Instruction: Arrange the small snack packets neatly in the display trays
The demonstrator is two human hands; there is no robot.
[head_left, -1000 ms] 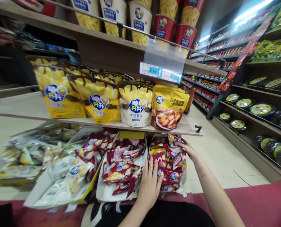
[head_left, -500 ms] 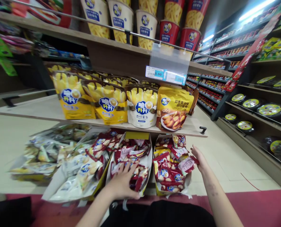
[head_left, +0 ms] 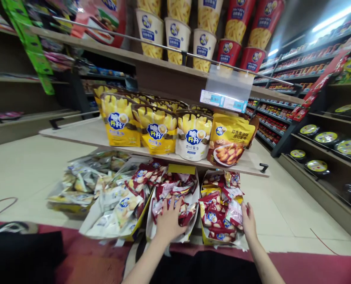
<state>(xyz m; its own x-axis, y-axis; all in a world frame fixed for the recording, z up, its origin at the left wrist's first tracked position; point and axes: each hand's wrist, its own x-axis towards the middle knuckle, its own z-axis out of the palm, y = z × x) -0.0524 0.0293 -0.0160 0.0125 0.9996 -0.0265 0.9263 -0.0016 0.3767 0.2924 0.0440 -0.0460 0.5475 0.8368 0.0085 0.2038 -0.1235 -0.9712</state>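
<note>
My left hand (head_left: 169, 223) lies with fingers spread over small red snack packets (head_left: 179, 191) in the middle cardboard box (head_left: 151, 232). Nothing is seen gripped in it. At the right side of another box (head_left: 206, 238) is my right hand (head_left: 249, 223), its fingers stretched upward. It touches or nearly touches a pale-backed snack packet (head_left: 234, 213) at that box's edge. More red packets (head_left: 212, 215) fill this box. To the left, a third box holds white snack packets (head_left: 119, 211) with some red ones behind.
A low shelf (head_left: 83, 140) overhangs the boxes and carries yellow pouches (head_left: 120, 122), a white pouch (head_left: 194, 136) and a brown-yellow pouch (head_left: 231, 140). Cups (head_left: 205, 47) stand above. Black round packages (head_left: 317, 166) sit on the right-hand shelves. A shoe (head_left: 14, 228) shows lower left.
The view has shifted, so the shelf and boxes sit further right. My right hand has moved closer against the right box, and the pale-backed packet there now stands more upright. My left hand remains over the middle box.
</note>
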